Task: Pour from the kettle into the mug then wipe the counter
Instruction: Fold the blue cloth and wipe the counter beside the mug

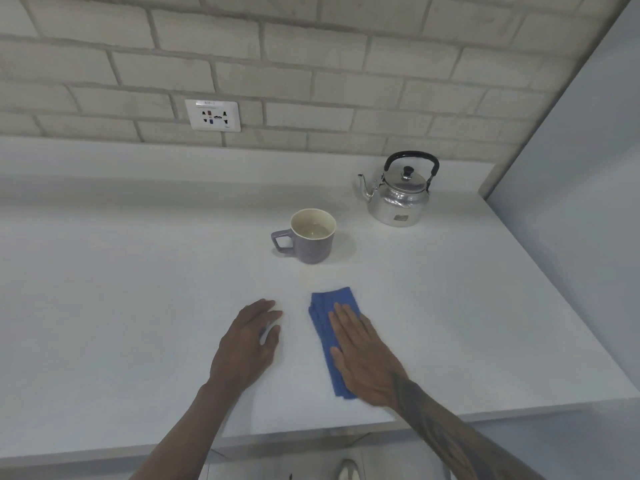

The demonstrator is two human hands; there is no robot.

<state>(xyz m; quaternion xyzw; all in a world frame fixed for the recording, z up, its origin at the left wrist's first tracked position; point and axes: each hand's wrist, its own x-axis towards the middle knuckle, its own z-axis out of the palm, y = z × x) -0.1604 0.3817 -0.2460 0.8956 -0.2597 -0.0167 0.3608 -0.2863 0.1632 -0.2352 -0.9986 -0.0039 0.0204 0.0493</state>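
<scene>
Cloth (325,320), blue and folded into a long strip, is laid on the counter (138,306) near the front edge, just in front of the mug (311,242). It is pinned under the right hand (363,355), which is set flat across it with the fingers (341,322) straight and close together, nothing being pinched; the flat palm is judged to be there so that pressure is spread over the fold for a wiping stroke. The left hand (251,341) is rested on the bare counter just beside the cloth but apart from it, palm down, fingers loosely together and a little curled, probably as a brace for the body. Nothing is held in it.

Liquid can be seen low in the mug, whose handle is turned to the left. The kettle (401,194) is stood upright well back and to the right, near the corner by the wall (311,64), lid on, spout pointed left toward the mug, handle raised. From this the pouring is judged done and the kettle put clear of the wiping area. Whether the counter is wet cannot be told. A socket (213,116) is set in the wall behind.
</scene>
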